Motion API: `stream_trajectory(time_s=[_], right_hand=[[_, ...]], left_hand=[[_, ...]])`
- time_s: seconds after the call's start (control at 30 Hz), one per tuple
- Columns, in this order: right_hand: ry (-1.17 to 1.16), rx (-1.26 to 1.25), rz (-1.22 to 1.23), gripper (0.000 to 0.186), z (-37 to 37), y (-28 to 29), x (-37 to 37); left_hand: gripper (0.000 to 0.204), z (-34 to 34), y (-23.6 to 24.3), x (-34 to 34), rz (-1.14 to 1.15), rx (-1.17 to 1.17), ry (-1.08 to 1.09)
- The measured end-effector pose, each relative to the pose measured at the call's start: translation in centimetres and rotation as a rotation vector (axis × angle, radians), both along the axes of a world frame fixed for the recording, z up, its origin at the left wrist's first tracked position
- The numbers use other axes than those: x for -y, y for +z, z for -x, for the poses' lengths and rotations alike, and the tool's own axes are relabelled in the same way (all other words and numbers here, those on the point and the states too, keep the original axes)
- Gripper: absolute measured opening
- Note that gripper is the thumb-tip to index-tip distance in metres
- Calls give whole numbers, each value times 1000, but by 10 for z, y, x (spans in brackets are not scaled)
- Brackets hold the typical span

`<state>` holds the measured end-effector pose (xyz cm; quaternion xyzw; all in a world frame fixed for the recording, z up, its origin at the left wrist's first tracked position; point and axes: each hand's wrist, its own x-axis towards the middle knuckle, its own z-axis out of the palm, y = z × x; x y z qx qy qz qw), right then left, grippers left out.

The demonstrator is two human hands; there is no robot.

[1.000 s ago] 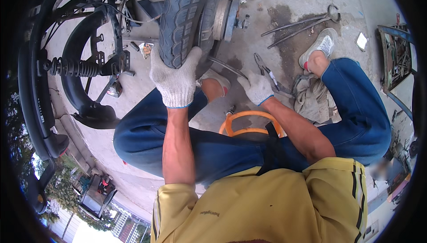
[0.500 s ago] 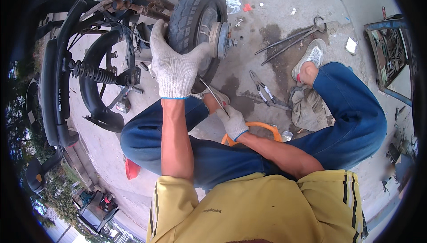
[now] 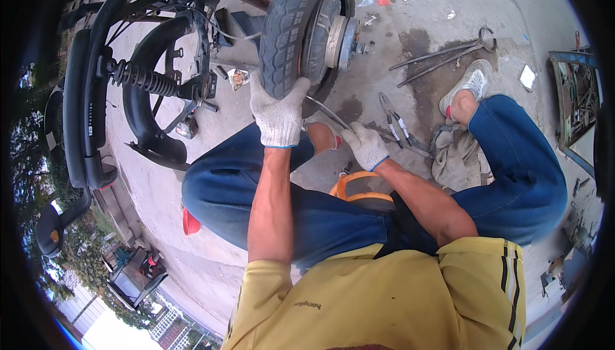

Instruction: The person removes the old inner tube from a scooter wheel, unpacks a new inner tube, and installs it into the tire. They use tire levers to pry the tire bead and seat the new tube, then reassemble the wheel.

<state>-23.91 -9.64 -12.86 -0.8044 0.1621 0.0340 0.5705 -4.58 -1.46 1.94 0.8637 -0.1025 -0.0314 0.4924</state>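
A black-treaded wheel [image 3: 288, 33] with a metal hub [image 3: 335, 42] stands in front of me, its axle pointing right. My left hand [image 3: 279, 111], in a white knit glove, grips the near side of the tyre, thumb on the right sidewall and fingers around the left. In my gloved right hand [image 3: 366, 147] is a thin metal tyre lever [image 3: 328, 113]. The lever's far end reaches the near right edge of the tyre beside my left hand; whether its tip is under the bead I cannot tell. Pliers [image 3: 394, 119] lie on the ground right of the lever.
A motorcycle frame with a shock absorber [image 3: 144, 77] fills the left. Long-handled pincers [image 3: 448, 56] lie beyond my right foot. A grey rag [image 3: 453, 158] is by my right leg, an orange ring-shaped thing [image 3: 346, 186] between my legs. A metal-framed box [image 3: 573, 93] stands far right.
My left hand has moved down from the wheel's left side and hub to the tyre's near edge. My right hand, with the lever, has shifted slightly right and up. The whole view has shifted.
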Motion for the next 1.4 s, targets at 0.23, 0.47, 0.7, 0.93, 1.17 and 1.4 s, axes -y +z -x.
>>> stream_trajectory(time_s=[0.23, 0.47, 0.7, 0.93, 1.17, 1.4], right_hand=[[48, -411, -10, 43, 7, 74, 32], [154, -387, 133, 32, 63, 195, 86], [453, -73, 975, 14, -59, 171, 147], [579, -14, 1074, 13, -92, 183, 161], [695, 8, 1159, 13, -116, 159, 143], [835, 90, 1098, 16, -145, 157, 119]], left_hand=[[52, 5, 3, 10, 16, -38, 2], [49, 6, -6, 0, 3, -8, 3], [53, 10, -13, 2, -36, 33, 37], [59, 9, -14, 0, -54, 4, 36], [59, 6, -27, 1, 73, 26, 59], [61, 6, -21, -1, -5, -6, 68]])
